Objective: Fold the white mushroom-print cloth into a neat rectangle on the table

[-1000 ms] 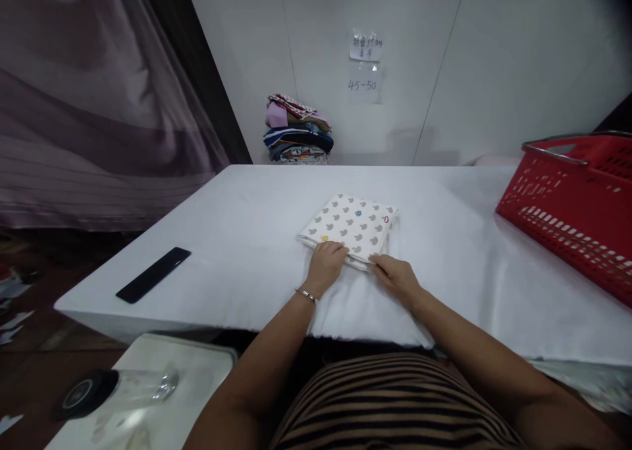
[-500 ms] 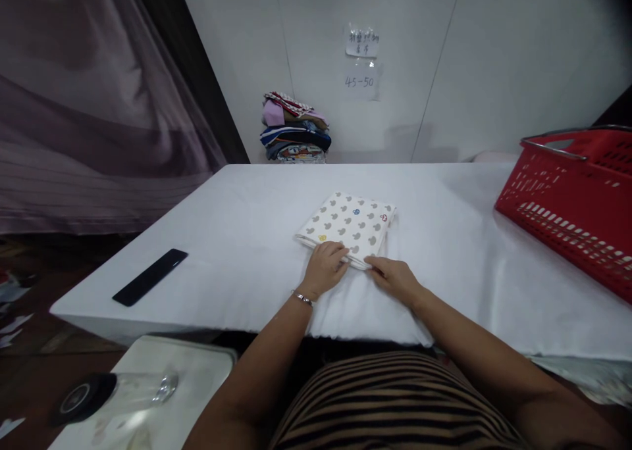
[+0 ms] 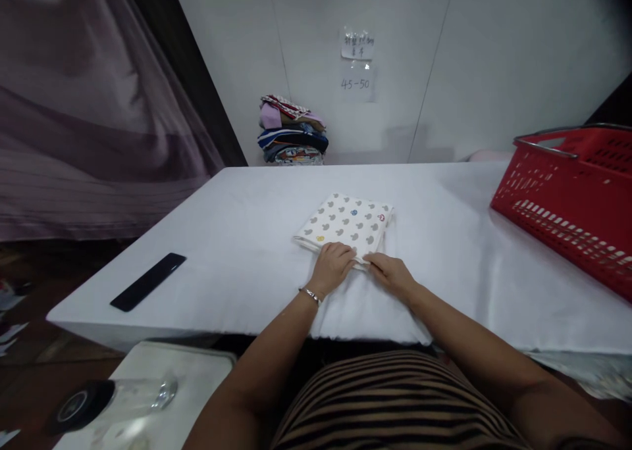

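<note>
A folded white cloth (image 3: pixel 348 218) with grey printed shapes and a few coloured ones lies flat on the white-covered table (image 3: pixel 237 239). My left hand (image 3: pixel 336 266), with a bracelet at its wrist, grips the near edge of the cloth, its fingers curled over the top. Close beside it, my right hand (image 3: pixel 392 272) pinches the near right corner of the same cloth. The undersides of the fingers and the lower layers there are hidden.
A red perforated basket (image 3: pixel 567 206) stands at the right. On the left lies a flat black object (image 3: pixel 148 282). Folded fabrics (image 3: pixel 293 131) are stacked by the back wall. A clear bottle (image 3: pixel 138 394) with a black cap lies on a white stool (image 3: pixel 197 364) at lower left.
My left hand has slid slightly right along the cloth's near edge, closer to my right hand. Both hands keep hold of the cloth. The view has shifted a little.
</note>
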`<action>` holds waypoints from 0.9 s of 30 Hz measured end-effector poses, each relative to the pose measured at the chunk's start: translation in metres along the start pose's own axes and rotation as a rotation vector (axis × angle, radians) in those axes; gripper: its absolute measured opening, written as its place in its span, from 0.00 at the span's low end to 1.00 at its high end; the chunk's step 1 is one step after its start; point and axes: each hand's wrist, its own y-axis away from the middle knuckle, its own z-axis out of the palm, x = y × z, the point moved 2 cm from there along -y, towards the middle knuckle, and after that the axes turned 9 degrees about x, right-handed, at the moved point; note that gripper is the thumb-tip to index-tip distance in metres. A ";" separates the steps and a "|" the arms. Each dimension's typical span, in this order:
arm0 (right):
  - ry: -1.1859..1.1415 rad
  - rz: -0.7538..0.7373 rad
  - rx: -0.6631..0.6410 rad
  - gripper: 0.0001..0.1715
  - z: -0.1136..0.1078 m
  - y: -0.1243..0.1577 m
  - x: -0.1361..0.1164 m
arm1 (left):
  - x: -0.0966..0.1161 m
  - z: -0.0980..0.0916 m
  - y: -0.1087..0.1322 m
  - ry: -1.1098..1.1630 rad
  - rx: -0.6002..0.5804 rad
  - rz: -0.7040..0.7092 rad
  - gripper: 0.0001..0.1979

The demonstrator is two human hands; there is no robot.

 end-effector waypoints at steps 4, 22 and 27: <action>-0.267 0.259 0.186 0.15 -0.002 -0.004 0.009 | -0.002 0.002 -0.003 0.045 0.088 -0.126 0.07; -0.511 0.722 0.047 0.04 -0.004 -0.010 0.014 | 0.001 0.003 -0.009 0.106 0.160 -0.267 0.04; -0.624 0.837 -0.146 0.07 -0.002 -0.008 0.011 | 0.005 0.005 -0.007 0.043 0.086 -0.176 0.02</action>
